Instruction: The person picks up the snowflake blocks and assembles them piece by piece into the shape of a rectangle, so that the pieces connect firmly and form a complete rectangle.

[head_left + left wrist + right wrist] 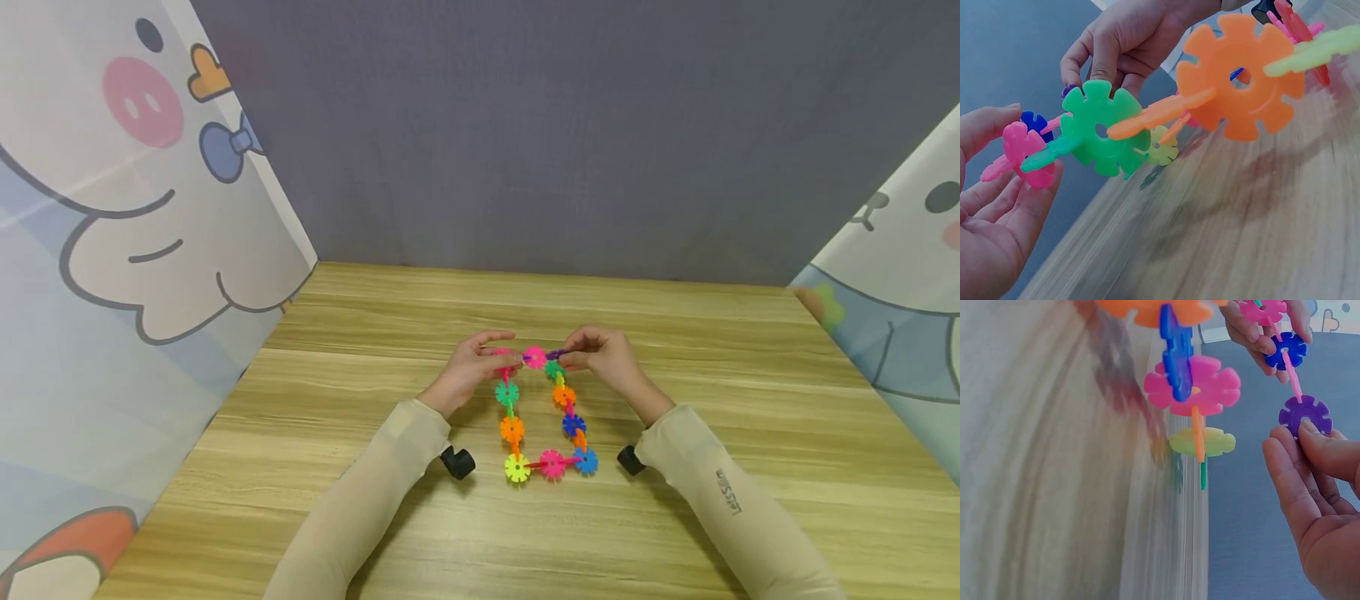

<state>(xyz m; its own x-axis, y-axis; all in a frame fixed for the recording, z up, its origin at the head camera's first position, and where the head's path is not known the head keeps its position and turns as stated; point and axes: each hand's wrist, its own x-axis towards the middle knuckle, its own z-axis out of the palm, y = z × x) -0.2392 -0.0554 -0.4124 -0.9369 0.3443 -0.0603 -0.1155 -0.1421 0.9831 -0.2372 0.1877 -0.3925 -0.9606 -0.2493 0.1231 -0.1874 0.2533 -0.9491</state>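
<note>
A chain of colourful plastic snowflake discs (512,429), slotted into one another, forms a rough rectangle between the two hands. At its far left corner, my left hand (471,367) holds the chain by a pink disc (1025,153) and a blue disc (1285,351), thumb above and fingers below. My right hand (609,360) pinches a purple disc (1305,417) between thumb and fingers at one end of the chain. A green end disc (1204,475) hangs apart from the purple one in the right wrist view. The near side runs through a yellow disc (517,468) and a light blue disc (586,461).
A wood-grain table (375,333) lies under the hands, with a grey panel (525,142) behind it. Printed cartoon sheets (150,217) flank both sides. Black wrist cameras (458,463) sit below both cuffs.
</note>
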